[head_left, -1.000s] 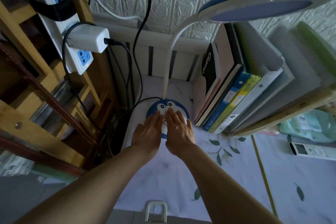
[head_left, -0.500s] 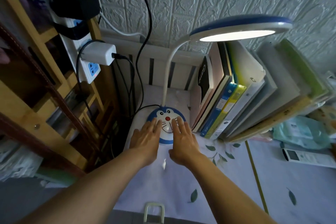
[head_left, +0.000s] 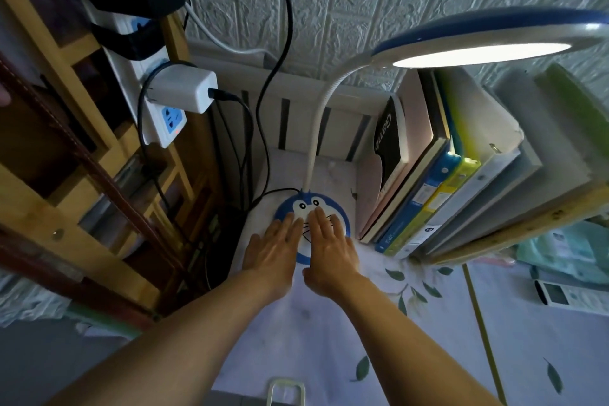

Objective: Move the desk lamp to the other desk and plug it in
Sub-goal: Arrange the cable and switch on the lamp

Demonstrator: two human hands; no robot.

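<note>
The desk lamp stands on a leaf-patterned desk cloth (head_left: 329,339). Its round blue base (head_left: 311,204) bears a cartoon cat face, a white flexible neck (head_left: 318,122) rises from it, and the blue-rimmed head (head_left: 487,46) is lit. A black cord (head_left: 273,193) runs from the base to the left. My left hand (head_left: 273,247) and my right hand (head_left: 326,250) lie flat, palms down, with fingertips resting on the base. Neither hand grips anything.
A white power strip (head_left: 164,119) with a white adapter (head_left: 184,92) and black cables hangs on the wooden shelf frame (head_left: 66,201) at left. Leaning books and binders (head_left: 445,175) stand right of the lamp. A remote control (head_left: 570,297) lies at far right.
The lamp head was dark one second ago and is lit now. Both hands stay on the base; the view has shifted slightly.
</note>
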